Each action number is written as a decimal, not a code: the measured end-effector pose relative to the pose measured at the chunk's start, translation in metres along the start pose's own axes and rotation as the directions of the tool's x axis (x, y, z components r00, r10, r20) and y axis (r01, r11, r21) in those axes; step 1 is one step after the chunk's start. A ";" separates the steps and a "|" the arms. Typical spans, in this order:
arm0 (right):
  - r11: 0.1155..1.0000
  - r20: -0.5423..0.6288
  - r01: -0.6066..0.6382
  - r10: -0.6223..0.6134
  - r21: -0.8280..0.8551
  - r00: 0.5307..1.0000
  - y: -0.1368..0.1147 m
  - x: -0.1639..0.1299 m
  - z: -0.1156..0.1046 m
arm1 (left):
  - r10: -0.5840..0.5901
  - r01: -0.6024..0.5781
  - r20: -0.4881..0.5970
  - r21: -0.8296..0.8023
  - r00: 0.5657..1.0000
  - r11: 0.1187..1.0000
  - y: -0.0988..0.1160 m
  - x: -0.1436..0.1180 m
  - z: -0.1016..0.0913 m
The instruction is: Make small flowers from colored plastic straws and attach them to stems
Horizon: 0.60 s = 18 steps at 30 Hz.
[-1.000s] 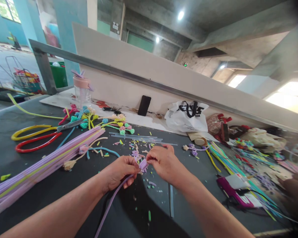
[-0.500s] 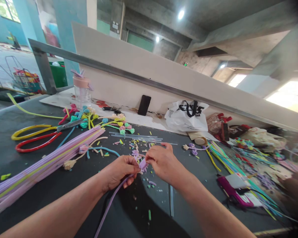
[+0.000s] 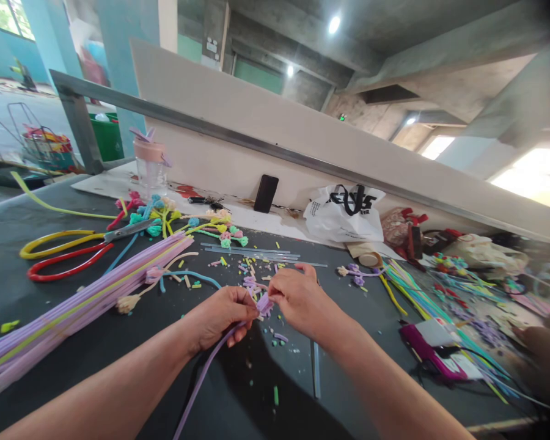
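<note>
Lilac strand [image 3: 200, 380], bunched end [image 3: 264, 304] set between the fingertips of both hands, in front of the phone [image 3: 266, 194].

Head view: The left hand [image 3: 224, 315] pinches the strand just below its bunched end, thumb against forefinger; the tail hangs below that hand. The right hand [image 3: 297, 296] grips the upper right of the bunched end, its fingertips partly hidden. Offcuts [image 3: 280, 337] and clear rods [image 3: 252, 253] lie in front of the phone, scissors [image 3: 128, 229] to its left, a white bag [image 3: 343, 223] to its right.
</note>
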State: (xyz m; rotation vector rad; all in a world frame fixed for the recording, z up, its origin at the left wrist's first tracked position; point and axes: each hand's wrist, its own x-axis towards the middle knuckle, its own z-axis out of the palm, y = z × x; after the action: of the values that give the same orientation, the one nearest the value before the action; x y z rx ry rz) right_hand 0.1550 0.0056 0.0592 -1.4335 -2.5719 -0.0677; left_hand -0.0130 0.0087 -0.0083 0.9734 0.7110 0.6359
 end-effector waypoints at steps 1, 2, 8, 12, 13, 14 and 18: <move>1.000 0.000 -0.002 0.002 -0.002 1.000 0.000 0.000 0.000 | -0.002 0.002 0.001 0.002 1.000 1.000 0.000 0.000 0.000; 1.000 0.001 -0.002 0.002 -0.002 1.000 0.000 0.000 0.000 | -0.003 0.003 0.000 0.003 1.000 1.000 0.001 0.000 0.000; 1.000 -0.007 -0.011 0.012 0.027 1.000 0.001 0.000 -0.003 | -0.006 0.006 -0.008 -0.003 1.000 1.000 0.002 0.000 0.001; 0.998 -0.028 -0.041 0.043 0.050 0.999 0.003 -0.001 -0.007 | 0.001 -0.001 -0.009 -0.009 1.000 1.000 0.001 0.000 0.000; 0.997 -0.037 -0.055 0.057 0.052 0.998 0.002 -0.002 -0.008 | 0.004 -0.004 -0.007 -0.008 1.000 1.000 0.000 0.000 0.000; 0.996 -0.046 -0.068 0.070 0.052 0.996 0.002 -0.003 -0.008 | 0.007 -0.007 -0.005 -0.007 1.000 1.000 0.000 0.000 0.000; 0.995 -0.067 -0.089 0.092 0.048 0.993 -0.003 -0.008 -0.003 | 0.007 -0.007 0.006 -0.012 1.000 1.000 -0.001 0.001 -0.001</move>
State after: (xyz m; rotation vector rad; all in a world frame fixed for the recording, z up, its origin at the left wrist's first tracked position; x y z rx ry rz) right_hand 0.1564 -0.0031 0.0610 -1.5027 -2.4342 -0.0459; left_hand -0.0131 0.0098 -0.0103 0.9669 0.6984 0.6427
